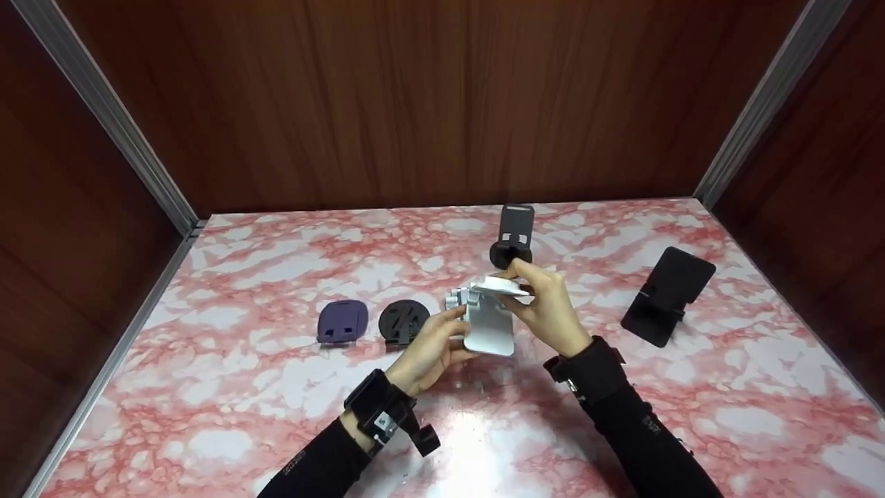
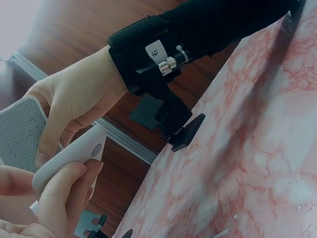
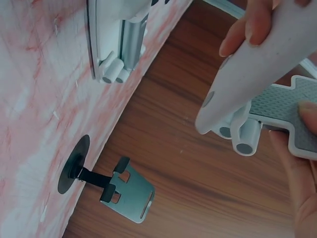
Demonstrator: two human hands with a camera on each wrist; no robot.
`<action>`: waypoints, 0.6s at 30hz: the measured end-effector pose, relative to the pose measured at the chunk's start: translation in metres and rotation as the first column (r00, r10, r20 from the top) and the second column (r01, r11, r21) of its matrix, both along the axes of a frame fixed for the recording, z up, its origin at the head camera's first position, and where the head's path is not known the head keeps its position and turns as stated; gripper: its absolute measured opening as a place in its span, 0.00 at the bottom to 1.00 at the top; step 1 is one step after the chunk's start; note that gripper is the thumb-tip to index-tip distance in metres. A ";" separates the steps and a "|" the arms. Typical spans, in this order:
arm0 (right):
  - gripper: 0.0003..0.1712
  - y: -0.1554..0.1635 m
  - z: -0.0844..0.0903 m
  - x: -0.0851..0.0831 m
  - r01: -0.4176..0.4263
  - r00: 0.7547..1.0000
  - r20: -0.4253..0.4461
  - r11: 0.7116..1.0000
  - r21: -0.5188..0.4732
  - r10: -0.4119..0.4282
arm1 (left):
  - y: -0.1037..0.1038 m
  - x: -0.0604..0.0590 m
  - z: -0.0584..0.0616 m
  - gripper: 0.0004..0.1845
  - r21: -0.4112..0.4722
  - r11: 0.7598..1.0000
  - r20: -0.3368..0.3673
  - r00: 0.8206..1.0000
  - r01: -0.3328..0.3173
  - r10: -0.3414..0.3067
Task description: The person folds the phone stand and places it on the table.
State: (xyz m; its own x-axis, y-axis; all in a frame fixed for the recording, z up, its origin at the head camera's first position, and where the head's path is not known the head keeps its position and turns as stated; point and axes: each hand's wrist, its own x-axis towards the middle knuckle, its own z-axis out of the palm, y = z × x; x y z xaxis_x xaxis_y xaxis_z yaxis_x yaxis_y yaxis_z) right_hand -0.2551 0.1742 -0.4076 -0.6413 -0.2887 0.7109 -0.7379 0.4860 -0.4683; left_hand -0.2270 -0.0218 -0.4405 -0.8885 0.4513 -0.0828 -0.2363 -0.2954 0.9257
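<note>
Fingers of both hands curl round a white hinged metal phone stand (image 1: pixel 489 319) above the pink marbled tabletop (image 1: pixel 242 415): left hand (image 1: pixel 429 351) gripping its base, right hand (image 1: pixel 546 308) pinching its upper plate.

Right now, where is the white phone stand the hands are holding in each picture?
Head: the white phone stand sits mid-picture, gripped by the left hand and right hand.
Left wrist: it is at the left edge, pinched by fingers.
Right wrist: it is at the upper right.
Shared landmark: the pink marble table, seen in all three views.
</note>
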 end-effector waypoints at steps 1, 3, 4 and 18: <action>0.17 0.000 0.000 0.000 -0.009 1.000 -0.009 1.000 0.005 0.009 | 0.000 0.000 0.001 0.30 0.007 1.000 0.003 1.000 0.000 0.000; 0.18 0.000 -0.001 0.000 -0.029 0.999 -0.030 0.999 0.013 0.030 | -0.001 0.000 0.004 0.30 0.016 1.000 0.004 1.000 0.007 -0.007; 0.18 0.000 -0.001 0.000 -0.040 0.998 -0.044 0.999 0.018 0.041 | -0.001 0.000 0.005 0.30 0.018 1.000 0.002 1.000 0.015 -0.015; 0.20 -0.005 -0.008 0.000 -0.081 0.975 -0.194 0.984 0.157 0.111 | -0.007 0.001 0.006 0.41 0.030 0.997 -0.043 0.996 0.075 -0.073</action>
State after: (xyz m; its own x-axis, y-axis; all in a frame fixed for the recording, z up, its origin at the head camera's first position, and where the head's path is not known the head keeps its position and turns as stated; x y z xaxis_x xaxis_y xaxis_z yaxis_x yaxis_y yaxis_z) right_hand -0.2555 0.1688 -0.4160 -0.4539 -0.4530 0.7673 -0.8560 0.4609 -0.2343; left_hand -0.2261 -0.0293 -0.4342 -0.8549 0.5178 -0.0312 -0.2199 -0.3073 0.9259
